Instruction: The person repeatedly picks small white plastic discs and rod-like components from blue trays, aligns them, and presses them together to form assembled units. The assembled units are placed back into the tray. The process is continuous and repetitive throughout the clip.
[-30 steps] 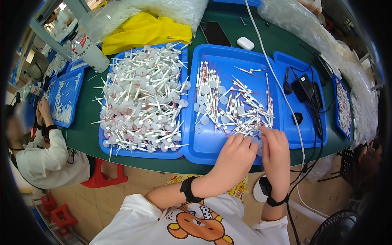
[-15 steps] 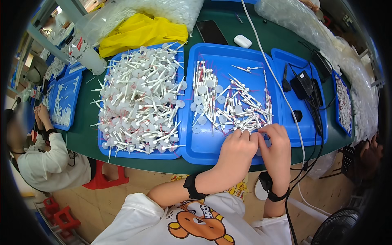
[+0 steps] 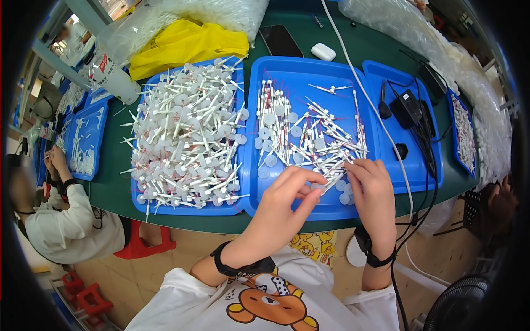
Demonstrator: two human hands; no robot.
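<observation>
My left hand (image 3: 284,198) is over the front of the middle blue tray (image 3: 255,190), its thumb and fingers pinching a translucent round disc (image 3: 318,188). My right hand (image 3: 371,190) is close by on the right, thumb and fingertips drawn together at the edge of the pile of thin white sticks (image 3: 331,157) with red threads. What those fingertips hold is too small to make out. Several loose discs (image 3: 345,193) lie on the tray floor between my hands. More discs (image 3: 269,132) rest among the sticks at the tray's left side.
A blue tray (image 3: 136,190) on the left is heaped with white sticks and discs. The right tray (image 3: 386,185) holds a black adapter (image 3: 407,109) and cables. Behind are a yellow bag (image 3: 190,47), a phone (image 3: 281,41) and a white case (image 3: 323,52). A co-worker (image 3: 72,215) sits at left.
My hands were together at the tray's front edge. Now they are apart: my left hand has moved left and turned, showing a disc in its pinch, and loose discs between them are uncovered.
</observation>
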